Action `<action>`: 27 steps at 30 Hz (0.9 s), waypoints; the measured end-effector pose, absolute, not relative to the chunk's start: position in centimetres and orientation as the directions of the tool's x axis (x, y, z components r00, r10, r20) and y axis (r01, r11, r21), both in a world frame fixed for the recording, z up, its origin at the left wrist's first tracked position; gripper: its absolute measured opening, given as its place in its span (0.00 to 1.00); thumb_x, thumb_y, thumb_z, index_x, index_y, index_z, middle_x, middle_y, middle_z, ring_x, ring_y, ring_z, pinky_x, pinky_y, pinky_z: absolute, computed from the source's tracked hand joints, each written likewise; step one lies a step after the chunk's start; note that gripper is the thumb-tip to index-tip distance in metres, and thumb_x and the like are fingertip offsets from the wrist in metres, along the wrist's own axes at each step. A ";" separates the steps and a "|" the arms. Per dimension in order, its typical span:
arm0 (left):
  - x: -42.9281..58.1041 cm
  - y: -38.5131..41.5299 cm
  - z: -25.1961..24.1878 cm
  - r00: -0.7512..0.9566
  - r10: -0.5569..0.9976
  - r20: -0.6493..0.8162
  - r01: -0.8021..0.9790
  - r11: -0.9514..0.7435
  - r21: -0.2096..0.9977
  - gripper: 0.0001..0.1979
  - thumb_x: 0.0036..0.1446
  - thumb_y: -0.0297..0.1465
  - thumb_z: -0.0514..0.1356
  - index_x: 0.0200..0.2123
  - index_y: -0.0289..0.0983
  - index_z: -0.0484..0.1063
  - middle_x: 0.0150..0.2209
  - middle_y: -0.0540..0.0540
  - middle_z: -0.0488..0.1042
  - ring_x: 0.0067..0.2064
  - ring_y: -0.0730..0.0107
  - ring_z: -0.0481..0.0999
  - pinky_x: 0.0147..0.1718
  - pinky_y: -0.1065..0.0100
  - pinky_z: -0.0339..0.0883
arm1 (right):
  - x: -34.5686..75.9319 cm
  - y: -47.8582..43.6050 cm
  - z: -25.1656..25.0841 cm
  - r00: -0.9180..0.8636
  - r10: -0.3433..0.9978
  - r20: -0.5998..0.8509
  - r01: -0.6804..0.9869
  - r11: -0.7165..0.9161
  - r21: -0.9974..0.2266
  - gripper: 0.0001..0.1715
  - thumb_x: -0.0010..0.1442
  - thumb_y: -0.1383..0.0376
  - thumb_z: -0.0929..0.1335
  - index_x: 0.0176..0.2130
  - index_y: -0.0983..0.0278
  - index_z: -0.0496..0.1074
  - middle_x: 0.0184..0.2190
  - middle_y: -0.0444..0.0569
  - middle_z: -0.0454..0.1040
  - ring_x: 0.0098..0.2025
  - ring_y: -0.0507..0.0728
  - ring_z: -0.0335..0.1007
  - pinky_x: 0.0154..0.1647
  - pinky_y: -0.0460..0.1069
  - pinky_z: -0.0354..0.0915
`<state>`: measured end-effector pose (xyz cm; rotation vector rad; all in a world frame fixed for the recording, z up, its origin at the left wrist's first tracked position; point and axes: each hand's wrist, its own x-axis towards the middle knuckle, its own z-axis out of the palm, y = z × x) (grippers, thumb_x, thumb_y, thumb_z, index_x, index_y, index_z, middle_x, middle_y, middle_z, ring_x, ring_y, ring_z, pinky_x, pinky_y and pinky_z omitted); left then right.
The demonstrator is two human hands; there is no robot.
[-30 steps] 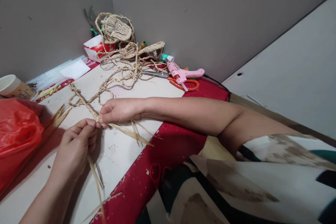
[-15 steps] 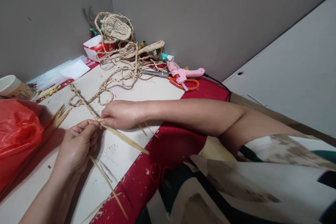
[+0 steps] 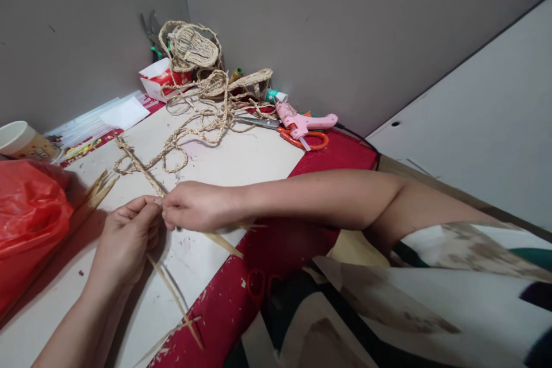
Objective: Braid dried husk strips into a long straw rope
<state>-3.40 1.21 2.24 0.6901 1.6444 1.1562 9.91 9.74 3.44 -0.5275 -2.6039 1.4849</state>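
My left hand (image 3: 125, 238) and my right hand (image 3: 194, 207) meet over the pale tabletop (image 3: 241, 164), both pinched on the near end of a braided straw cord (image 3: 142, 169). Loose flat straw strips (image 3: 172, 293) hang from the pinch toward the table's front edge. The cord runs back in loops to a heap of braided straw (image 3: 202, 77) in the far corner. My right forearm lies across the table's red edge (image 3: 302, 236).
A red plastic bag (image 3: 30, 218) sits at the left, with a paper cup (image 3: 21, 141) behind it. Orange-handled scissors (image 3: 297, 137) and a pink glue gun (image 3: 304, 121) lie at the back right. A red and white carton (image 3: 157, 77) stands by the grey walls.
My right hand has slid down and slightly nearer, closing against my left hand. The loose strips under it have swung and are partly hidden.
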 end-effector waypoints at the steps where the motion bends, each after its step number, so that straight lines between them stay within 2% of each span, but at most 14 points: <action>1: -3.4 1.2 2.4 -0.362 0.837 -0.409 -0.114 0.396 0.911 0.08 0.48 0.32 0.62 0.23 0.34 0.68 0.13 0.57 0.53 0.14 0.85 0.47 0.13 0.80 0.41 | 9.9 9.5 3.4 -0.937 0.344 -0.063 0.250 0.529 -0.811 0.12 0.56 0.70 0.59 0.28 0.69 0.69 0.26 0.49 0.71 0.27 0.50 0.61 0.29 0.45 0.56; 3: -3.4 1.1 2.7 -0.349 0.830 -0.436 -0.168 0.403 0.900 0.09 0.47 0.31 0.63 0.22 0.35 0.66 0.14 0.58 0.49 0.15 0.84 0.47 0.13 0.80 0.41 | 9.9 9.1 3.3 -0.934 0.355 -0.034 0.265 0.627 -0.732 0.13 0.57 0.69 0.58 0.27 0.69 0.68 0.28 0.52 0.72 0.29 0.52 0.62 0.31 0.46 0.57; 6: -3.4 1.1 2.9 -0.327 0.842 -0.429 -0.210 0.378 0.902 0.13 0.46 0.32 0.64 0.20 0.36 0.61 0.15 0.59 0.48 0.15 0.85 0.46 0.13 0.80 0.41 | 9.9 8.9 3.1 -0.925 0.379 -0.019 0.295 0.686 -0.665 0.16 0.59 0.66 0.56 0.29 0.69 0.68 0.29 0.54 0.74 0.30 0.54 0.63 0.31 0.47 0.57; 11: -3.1 1.0 3.1 -0.346 0.837 -0.425 -0.182 0.384 0.905 0.11 0.45 0.34 0.66 0.25 0.35 0.67 0.14 0.59 0.48 0.15 0.85 0.46 0.13 0.80 0.41 | 10.1 8.1 3.3 -0.941 0.333 -0.058 0.296 0.732 -0.614 0.17 0.61 0.65 0.56 0.32 0.69 0.70 0.32 0.55 0.75 0.30 0.54 0.65 0.31 0.48 0.57; 14: -3.1 0.9 3.3 -0.331 0.843 -0.424 -0.180 0.384 0.905 0.12 0.46 0.35 0.66 0.25 0.35 0.67 0.15 0.59 0.48 0.16 0.86 0.45 0.13 0.79 0.41 | 10.5 7.4 4.0 -0.976 0.173 -0.130 0.216 0.775 -0.594 0.15 0.62 0.65 0.59 0.30 0.68 0.70 0.29 0.52 0.73 0.27 0.52 0.61 0.29 0.48 0.54; 16: -3.2 0.8 3.4 -0.330 0.843 -0.425 -0.175 0.387 0.905 0.12 0.46 0.35 0.66 0.25 0.35 0.67 0.15 0.59 0.48 0.16 0.85 0.44 0.13 0.79 0.41 | 10.9 7.2 4.6 -0.986 -0.012 -0.168 0.099 0.762 -0.640 0.17 0.62 0.63 0.61 0.24 0.67 0.67 0.23 0.47 0.69 0.24 0.50 0.55 0.27 0.47 0.52; 18: -3.5 0.7 3.4 -0.323 0.842 -0.432 -0.177 0.395 0.902 0.12 0.45 0.35 0.66 0.25 0.35 0.68 0.15 0.59 0.50 0.16 0.85 0.46 0.14 0.79 0.43 | 11.4 7.4 5.3 -0.986 -0.096 -0.134 0.032 0.686 -0.727 0.22 0.60 0.59 0.64 0.19 0.67 0.62 0.17 0.42 0.60 0.22 0.47 0.49 0.26 0.45 0.51; 19: -3.7 0.6 3.4 -0.318 0.845 -0.430 -0.178 0.392 0.902 0.11 0.45 0.35 0.67 0.26 0.36 0.68 0.15 0.59 0.52 0.16 0.84 0.48 0.14 0.79 0.45 | 11.5 7.7 5.5 -0.996 -0.047 -0.078 0.031 0.631 -0.775 0.24 0.59 0.58 0.65 0.18 0.67 0.60 0.16 0.41 0.56 0.21 0.47 0.47 0.25 0.45 0.50; 20: -3.8 0.6 3.4 -0.311 0.849 -0.426 -0.181 0.387 0.904 0.11 0.44 0.34 0.67 0.26 0.36 0.68 0.15 0.58 0.53 0.16 0.84 0.49 0.15 0.79 0.45 | 11.6 8.1 5.7 -0.997 0.072 0.001 0.040 0.569 -0.821 0.25 0.59 0.58 0.65 0.17 0.67 0.58 0.16 0.40 0.54 0.22 0.46 0.46 0.25 0.44 0.49; 21: -3.9 0.6 3.3 -0.307 0.852 -0.424 -0.184 0.384 0.905 0.11 0.44 0.34 0.67 0.26 0.36 0.69 0.15 0.58 0.53 0.16 0.84 0.49 0.15 0.79 0.45 | 11.5 8.6 5.7 -0.966 0.244 0.087 0.050 0.503 -0.863 0.24 0.60 0.58 0.64 0.18 0.67 0.58 0.17 0.40 0.53 0.22 0.46 0.47 0.25 0.43 0.49; 23: -3.9 0.6 3.3 -0.307 0.850 -0.427 -0.189 0.386 0.903 0.11 0.44 0.34 0.67 0.25 0.35 0.69 0.15 0.58 0.52 0.16 0.85 0.47 0.15 0.79 0.42 | 11.1 9.6 5.3 -0.796 0.569 0.208 0.033 0.382 -0.923 0.20 0.61 0.60 0.62 0.21 0.67 0.60 0.19 0.40 0.56 0.24 0.45 0.51 0.26 0.41 0.51; 24: -3.9 0.6 3.3 -0.310 0.846 -0.435 -0.189 0.393 0.900 0.12 0.44 0.35 0.67 0.25 0.35 0.69 0.14 0.59 0.51 0.16 0.85 0.45 0.15 0.79 0.39 | 10.8 10.1 4.9 -0.714 0.664 0.222 0.017 0.334 -0.942 0.19 0.61 0.60 0.62 0.23 0.67 0.61 0.21 0.41 0.58 0.25 0.45 0.52 0.26 0.41 0.52; 25: -3.9 0.6 3.4 -0.314 0.840 -0.443 -0.188 0.402 0.896 0.12 0.44 0.35 0.67 0.25 0.35 0.69 0.14 0.59 0.50 0.16 0.85 0.44 0.15 0.79 0.38 | 10.5 10.5 4.5 -0.677 0.708 0.202 0.011 0.284 -0.959 0.17 0.61 0.59 0.62 0.25 0.67 0.62 0.22 0.41 0.59 0.25 0.45 0.54 0.26 0.41 0.53; 27: -3.8 0.7 3.3 -0.306 0.839 -0.449 -0.178 0.413 0.893 0.12 0.45 0.36 0.67 0.25 0.35 0.69 0.14 0.58 0.51 0.16 0.85 0.44 0.15 0.79 0.38 | 9.9 10.9 3.4 -0.745 0.663 0.067 0.039 0.144 -0.989 0.16 0.60 0.57 0.63 0.28 0.67 0.64 0.22 0.41 0.63 0.23 0.45 0.55 0.23 0.40 0.54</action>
